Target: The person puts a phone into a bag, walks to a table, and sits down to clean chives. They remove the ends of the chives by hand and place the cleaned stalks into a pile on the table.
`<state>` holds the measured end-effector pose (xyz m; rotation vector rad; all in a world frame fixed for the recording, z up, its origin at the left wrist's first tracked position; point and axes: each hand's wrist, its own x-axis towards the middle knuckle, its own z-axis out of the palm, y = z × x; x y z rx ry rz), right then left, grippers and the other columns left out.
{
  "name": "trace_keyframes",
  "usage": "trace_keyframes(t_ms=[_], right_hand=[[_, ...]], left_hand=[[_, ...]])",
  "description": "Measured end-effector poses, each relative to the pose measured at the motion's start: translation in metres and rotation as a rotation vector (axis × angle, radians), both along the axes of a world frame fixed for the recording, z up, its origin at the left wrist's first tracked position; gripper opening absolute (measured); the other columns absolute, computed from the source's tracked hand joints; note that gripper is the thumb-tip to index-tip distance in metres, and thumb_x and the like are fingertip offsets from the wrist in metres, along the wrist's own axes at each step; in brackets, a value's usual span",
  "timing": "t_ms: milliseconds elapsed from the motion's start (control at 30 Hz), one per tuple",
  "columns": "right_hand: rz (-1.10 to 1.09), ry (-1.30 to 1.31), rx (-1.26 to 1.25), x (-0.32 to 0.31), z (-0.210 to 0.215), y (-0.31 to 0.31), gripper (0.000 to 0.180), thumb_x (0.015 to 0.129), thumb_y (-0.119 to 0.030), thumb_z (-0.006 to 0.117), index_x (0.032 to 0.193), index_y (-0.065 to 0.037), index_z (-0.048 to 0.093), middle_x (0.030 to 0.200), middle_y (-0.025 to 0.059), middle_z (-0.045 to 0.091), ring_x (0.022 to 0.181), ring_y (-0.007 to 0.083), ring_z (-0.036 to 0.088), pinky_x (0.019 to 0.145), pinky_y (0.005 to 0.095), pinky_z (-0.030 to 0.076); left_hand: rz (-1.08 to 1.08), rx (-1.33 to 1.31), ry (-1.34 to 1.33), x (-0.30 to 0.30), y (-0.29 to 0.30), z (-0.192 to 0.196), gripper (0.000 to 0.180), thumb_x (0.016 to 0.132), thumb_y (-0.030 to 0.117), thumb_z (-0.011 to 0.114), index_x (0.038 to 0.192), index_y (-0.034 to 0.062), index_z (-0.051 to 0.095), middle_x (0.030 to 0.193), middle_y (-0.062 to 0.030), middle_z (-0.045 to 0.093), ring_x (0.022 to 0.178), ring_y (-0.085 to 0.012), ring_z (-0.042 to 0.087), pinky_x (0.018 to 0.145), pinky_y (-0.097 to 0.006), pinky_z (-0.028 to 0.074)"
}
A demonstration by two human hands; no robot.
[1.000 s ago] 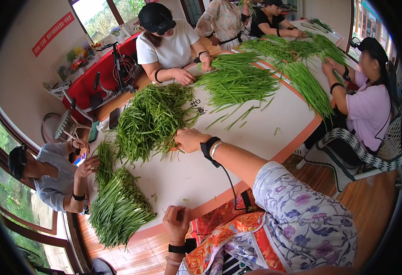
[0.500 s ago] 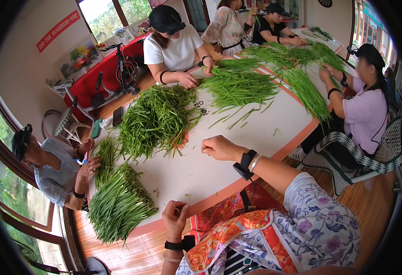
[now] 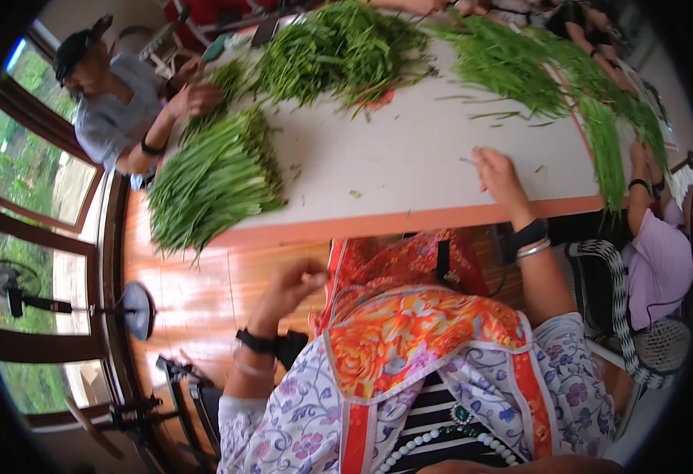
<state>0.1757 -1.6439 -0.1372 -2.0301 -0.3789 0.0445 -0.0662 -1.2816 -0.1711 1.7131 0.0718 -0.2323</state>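
Note:
My right hand (image 3: 501,180) is over the table's near half, its fingers pinched together. A tiny thin sliver shows at its fingertips, too small to name. My left hand (image 3: 289,289) hangs in front of the table's near edge, beside my orange floral apron (image 3: 417,340). Motion smears its fingers, which look bent; nothing clear shows in them. Nearest to it on the table lies a neatly stacked bundle of long green stalks (image 3: 216,178). Farther back rises a loose heap of leafy green stalks (image 3: 338,51).
The white table (image 3: 409,170) has an orange border. More green stalks (image 3: 512,67) lie at its far right. A person in grey (image 3: 121,110) handles greens at the left; a person in pink (image 3: 662,257) is at the right, near a woven chair (image 3: 603,276). A stand fan (image 3: 15,292) stands left.
The view has swung down and left. My right hand has turned, fingers pointing away from me, with a sliver at the tips. My left hand is blurred and now off the table edge.

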Motion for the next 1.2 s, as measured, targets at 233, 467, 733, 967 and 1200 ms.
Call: trace_keyframes(t_ms=[233,467,733,967,1200], right_hand=[[0.266,-0.013,0.131,-0.058,0.005,-0.013,0.013,0.093,-0.008,0.057,0.099,0.003,0.061,0.078,0.0061,0.065,0.07,0.012,0.063,0.063,0.027,0.052],[0.359,-0.027,-0.041,-0.075,0.0,-0.033,0.01,0.092,-0.01,0.062,0.09,0.001,0.062,0.072,0.007,0.067,0.067,0.0141,0.065,0.062,0.0294,0.052],[0.282,-0.132,0.055,-0.082,0.006,-0.051,0.009,0.086,-0.001,0.061,0.094,0.001,0.062,0.08,0.0072,0.068,0.075,0.0148,0.066,0.065,0.0291,0.052],[0.344,-0.027,-0.133,-0.096,0.018,-0.061,0.025,0.077,0.011,0.051,0.096,0.002,0.064,0.087,0.0109,0.069,0.078,0.0163,0.067,0.065,0.0292,0.05],[0.435,0.141,0.006,-0.103,-0.006,-0.067,0.024,0.076,0.011,0.052,0.094,0.002,0.065,0.086,0.0107,0.069,0.08,0.0172,0.068,0.066,0.0303,0.051]], left_hand=[[-0.117,-0.099,0.191,-0.077,-0.028,0.038,0.032,0.086,0.014,0.071,0.113,-0.0025,0.062,0.1,-0.0079,0.068,0.094,-0.0114,0.06,0.083,-0.031,0.051],[-0.233,-0.12,0.296,-0.087,-0.013,0.0,0.033,0.092,0.012,0.058,0.121,-0.003,0.06,0.117,-0.0117,0.066,0.107,-0.0177,0.059,0.094,-0.03,0.045],[-0.291,0.031,0.245,-0.068,-0.016,0.001,0.031,0.09,0.009,0.058,0.118,-0.0044,0.06,0.114,-0.0118,0.065,0.105,-0.017,0.059,0.093,-0.029,0.044],[-0.269,0.022,0.252,-0.066,-0.03,0.038,0.024,0.09,0.008,0.056,0.109,-0.0047,0.061,0.102,-0.0116,0.065,0.098,-0.0175,0.06,0.088,-0.028,0.045],[-0.338,0.067,0.127,-0.052,-0.013,-0.031,0.028,0.089,0.011,0.06,0.113,-0.002,0.063,0.106,-0.0108,0.066,0.097,-0.019,0.062,0.085,-0.029,0.047]])
